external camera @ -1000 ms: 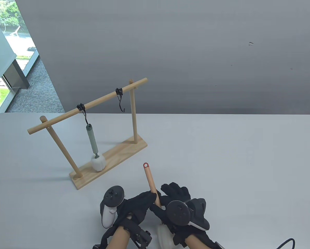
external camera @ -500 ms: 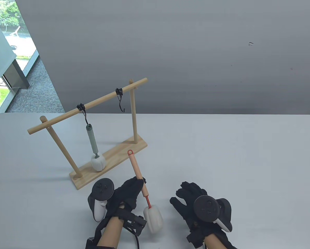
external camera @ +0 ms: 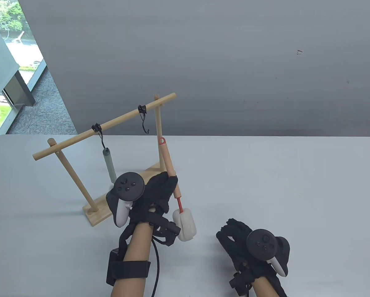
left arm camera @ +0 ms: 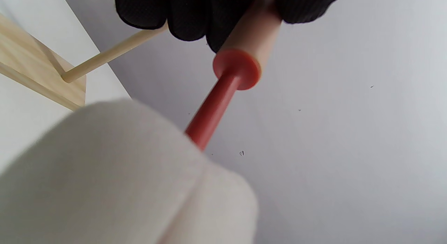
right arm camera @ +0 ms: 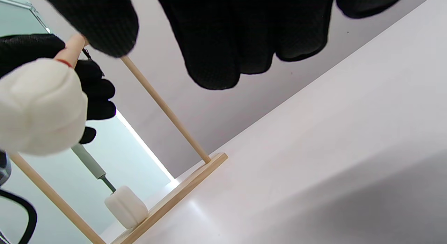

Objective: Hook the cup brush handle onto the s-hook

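The left hand [external camera: 155,193] grips a cup brush with a peach-coloured cylindrical handle [external camera: 169,165], its gloved fingers [left arm camera: 188,16] wrapped around the lower part of the shaft. Above the fingers the handle rises nearly upright and ends in a small red ring [external camera: 162,141]; below them a red collar and thin red stem [left arm camera: 216,104] lead to a white, rounded sponge head [external camera: 185,223], which hangs clear of the white table [external camera: 296,191]. The ring sits just beside the right post of the light wooden hanging rack [external camera: 159,136], slightly below and to the right of the free black metal s-hook [external camera: 145,122] tied to the crossbar. A grey-green brush with a white sponge [right arm camera: 126,206] hangs from the other black hook [external camera: 100,136], beyond the left fingers. The right hand [external camera: 243,244] holds nothing; its fingers [right arm camera: 216,44] curl loosely together, well apart from the brush.
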